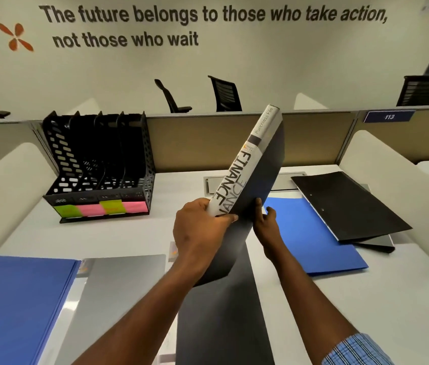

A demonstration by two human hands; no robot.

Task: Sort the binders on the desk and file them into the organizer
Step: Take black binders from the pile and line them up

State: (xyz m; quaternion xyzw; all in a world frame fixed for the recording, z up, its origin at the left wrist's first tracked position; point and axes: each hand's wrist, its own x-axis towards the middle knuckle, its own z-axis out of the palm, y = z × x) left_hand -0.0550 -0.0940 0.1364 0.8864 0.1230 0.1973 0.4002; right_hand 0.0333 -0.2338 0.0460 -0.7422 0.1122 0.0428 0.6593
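Left of the organizer (97,164) and much nearer the person, a blue binder (18,306) lies flat on the surface (134,233), with a grey binder (118,291) just beside it on its right. The black mesh organizer itself stands at the back against the partition. Its four slots look empty as far as their dark insides show, and pink and green sticky labels (100,208) run along its front lip. By that reckoning the filing has barely begun: one binder is in hand and none appears to be filed.

Right of the organizer, the left hand (197,233) grips the lower end of the FINANCE binder (258,159), fingers wrapped round the white spine. The binder is held clear of the surface, tilted with its top leaning away and to the right, spine facing the camera. The right hand (267,225) holds the black cover's lower edge, thumb on the face and fingers curled behind. Both forearms reach forward over a black binder (221,325) lying flat below them.

Further right of the organizer, a second blue binder (313,233) lies flat, and a black file (347,204) rests partly on it, over another dark cover. At least five binders seem left to sort.
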